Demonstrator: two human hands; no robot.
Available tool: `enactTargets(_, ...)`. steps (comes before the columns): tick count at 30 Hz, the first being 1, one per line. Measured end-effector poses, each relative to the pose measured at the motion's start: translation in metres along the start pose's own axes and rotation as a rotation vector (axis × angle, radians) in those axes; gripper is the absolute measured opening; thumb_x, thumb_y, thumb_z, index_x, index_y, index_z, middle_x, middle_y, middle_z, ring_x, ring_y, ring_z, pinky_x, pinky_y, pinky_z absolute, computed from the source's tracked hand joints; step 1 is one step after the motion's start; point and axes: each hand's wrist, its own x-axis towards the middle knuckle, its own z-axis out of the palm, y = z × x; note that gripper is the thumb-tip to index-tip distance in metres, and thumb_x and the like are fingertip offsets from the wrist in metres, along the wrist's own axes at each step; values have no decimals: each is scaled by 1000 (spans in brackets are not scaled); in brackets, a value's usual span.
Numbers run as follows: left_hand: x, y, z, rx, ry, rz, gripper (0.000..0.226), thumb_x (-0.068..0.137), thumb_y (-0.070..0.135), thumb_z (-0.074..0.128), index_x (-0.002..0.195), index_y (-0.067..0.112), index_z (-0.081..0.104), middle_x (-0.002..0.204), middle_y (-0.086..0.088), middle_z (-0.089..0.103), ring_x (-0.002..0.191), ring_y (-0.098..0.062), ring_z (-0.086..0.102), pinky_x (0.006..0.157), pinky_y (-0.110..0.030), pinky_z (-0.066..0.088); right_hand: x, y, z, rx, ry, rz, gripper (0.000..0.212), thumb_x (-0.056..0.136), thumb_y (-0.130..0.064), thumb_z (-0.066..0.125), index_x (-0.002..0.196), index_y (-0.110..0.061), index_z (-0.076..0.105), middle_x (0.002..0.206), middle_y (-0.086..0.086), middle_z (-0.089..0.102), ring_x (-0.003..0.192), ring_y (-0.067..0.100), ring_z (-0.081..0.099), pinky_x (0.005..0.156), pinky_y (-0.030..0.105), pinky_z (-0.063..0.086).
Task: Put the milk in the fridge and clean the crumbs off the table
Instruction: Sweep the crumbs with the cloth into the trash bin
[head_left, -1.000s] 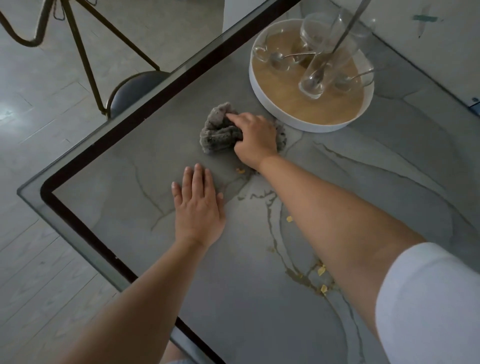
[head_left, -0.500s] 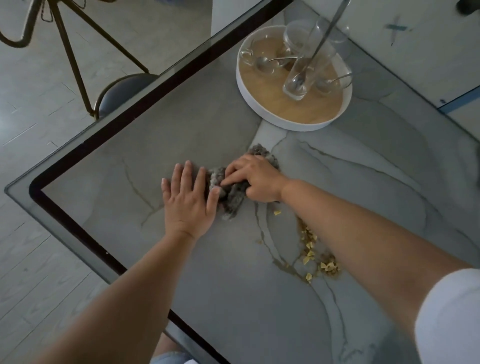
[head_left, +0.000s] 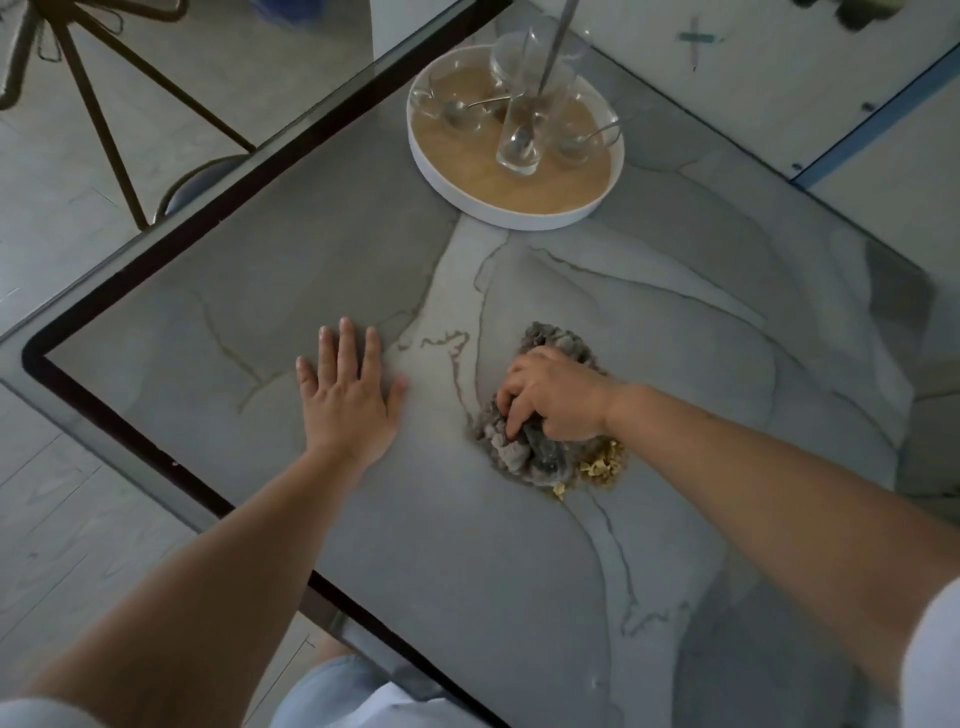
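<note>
My right hand (head_left: 553, 397) grips a crumpled grey cloth (head_left: 524, 452) pressed onto the grey marble-patterned table (head_left: 322, 270). A small heap of yellow crumbs (head_left: 602, 465) lies against the cloth's near right edge, just under my wrist. My left hand (head_left: 348, 397) lies flat on the tabletop to the left of the cloth, fingers spread, holding nothing. No milk is in view.
A round white tray (head_left: 519, 213) with a wooden base holds glass cups and spoons at the far side of the table. The table's black-trimmed edge (head_left: 130, 415) runs along the left. A dark stool (head_left: 202, 182) stands on the floor beyond it.
My right hand has dragged the cloth toward me and to the right, gathering the scattered crumbs into one heap. My left hand stays flat on the table, now apart from the cloth.
</note>
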Motion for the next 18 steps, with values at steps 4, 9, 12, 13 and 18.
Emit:
enactTargets(4,-11,0,0,1,-3,23,65,96,52,20,150,21,2,159,-4,-8,145,-23,-13,116,-45,-7,6,-18,-17,-6,215,-88,40,77,-3,57,101,-32,72,118,-11,60,124,16,39,111,39,13)
enactTargets(9,-9,0,0,-5,51,56,62,97,46,23,150,19,7,159,-8,-2,146,-27,-9,117,-47,-4,38,-48,-25,-151,109,-155,43,82,-6,50,107,-36,67,128,-15,53,134,15,27,115,47,-1)
enactTargets(12,-9,-1,3,-17,45,50,62,97,44,27,150,19,9,159,-8,-1,146,-27,-7,116,-47,-4,38,-53,-1,-170,57,-199,39,84,-8,50,106,-34,68,129,-12,53,134,17,28,115,48,0)
enactTargets(13,-9,-1,4,-21,45,47,62,96,44,28,150,19,10,159,-8,0,146,-27,-6,116,-47,-4,34,-51,6,-154,58,-207,38,83,-8,51,105,-33,68,129,-11,53,134,18,28,115,48,1)
enactTargets(18,-10,-2,1,-30,14,51,62,97,46,25,150,18,8,159,-7,-2,146,-26,-8,115,-47,-7,0,-37,21,-135,-11,-208,35,80,-4,56,100,-28,72,123,-6,58,131,22,33,115,47,2)
